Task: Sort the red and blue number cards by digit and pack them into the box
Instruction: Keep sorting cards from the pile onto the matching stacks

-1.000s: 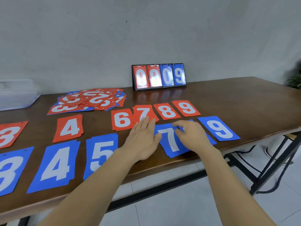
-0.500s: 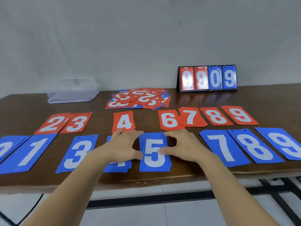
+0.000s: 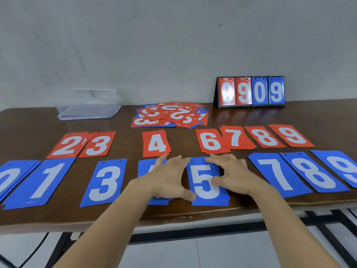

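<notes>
1. Blue 5 pile [image 3: 206, 187]: lies flat at 6 o'clock on the table [image 3: 116, 216], close to the near edge and between the two hands.
2. Left hand [image 3: 170, 177]: at the pile's 9 o'clock. Fingers are spread and arched and grip nothing. The thumb tip presses the pile's near-left edge, and the palm covers the neighbouring blue card.
3. Right hand [image 3: 234, 175]: at the pile's 3 o'clock. The thumb is on the card face and the fingers arch at the far edge. Cannot tell whether it pinches or only presses.
4. Handling, judged: the cards look thin, light, fairly stiff and slick. A pile this flat gives no room for fingers under it and would likely fan out. Best hold: squeeze the long sides square, or slide the pile toward 6 o'clock off the edge and pinch it there.
5. Blue row [image 3: 106, 182]: runs 9 to 3 o'clock. The red row [image 3: 156, 144] lies just beyond it.
6. Heap [image 3: 170, 116]: unsorted cards at 12 o'clock.
7. Box [image 3: 88, 111]: clear, at 10 o'clock.
8. Scoreboard [image 3: 251, 91]: at 1 o'clock.
</notes>
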{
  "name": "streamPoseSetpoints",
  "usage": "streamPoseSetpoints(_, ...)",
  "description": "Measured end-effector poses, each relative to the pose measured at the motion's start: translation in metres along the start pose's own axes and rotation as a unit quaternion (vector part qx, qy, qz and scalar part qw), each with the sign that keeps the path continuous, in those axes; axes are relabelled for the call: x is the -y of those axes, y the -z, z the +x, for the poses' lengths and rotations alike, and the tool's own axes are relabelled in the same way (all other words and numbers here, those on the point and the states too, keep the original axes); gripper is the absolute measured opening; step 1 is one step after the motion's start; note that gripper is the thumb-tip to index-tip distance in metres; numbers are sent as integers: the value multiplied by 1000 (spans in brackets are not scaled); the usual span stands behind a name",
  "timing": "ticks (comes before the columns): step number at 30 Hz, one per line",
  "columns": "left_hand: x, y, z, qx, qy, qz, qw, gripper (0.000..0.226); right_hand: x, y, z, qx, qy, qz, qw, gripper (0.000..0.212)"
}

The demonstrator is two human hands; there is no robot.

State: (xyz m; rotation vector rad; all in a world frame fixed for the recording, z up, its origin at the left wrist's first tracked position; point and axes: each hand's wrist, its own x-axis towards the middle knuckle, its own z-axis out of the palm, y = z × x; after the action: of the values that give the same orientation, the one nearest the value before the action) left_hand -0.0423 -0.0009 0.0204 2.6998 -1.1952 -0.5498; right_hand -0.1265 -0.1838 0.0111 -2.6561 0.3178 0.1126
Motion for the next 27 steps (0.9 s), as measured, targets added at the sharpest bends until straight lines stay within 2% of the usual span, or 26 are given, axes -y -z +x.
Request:
streamPoseSetpoints(5,18,7,-14,-39,-21,-74,996,92,10,1,-1,-1,-29,23,999,61)
streamPoseSetpoints(11,66,12,-25,-94,1,-81,992,83,32,-2,16,-80,-8,73,994,49)
streamPoseSetpoints(15,77,19,-23,-198,-1,-52,979,61,64,-9,39,-140,19,102,985,38)
streamPoseSetpoints(17,84,26,-19,-252,2,-56,966,43,76,-11,51,-173,15,91,981,30)
streamPoseSetpoints(20,98,37,-14,-278,1,-75,958,28,88,-10,66,-198,-6,64,978,20)
streamPoseSetpoints(27,127,62,14,-299,-6,-69,952,23,92,1,98,-209,-43,3,977,19)
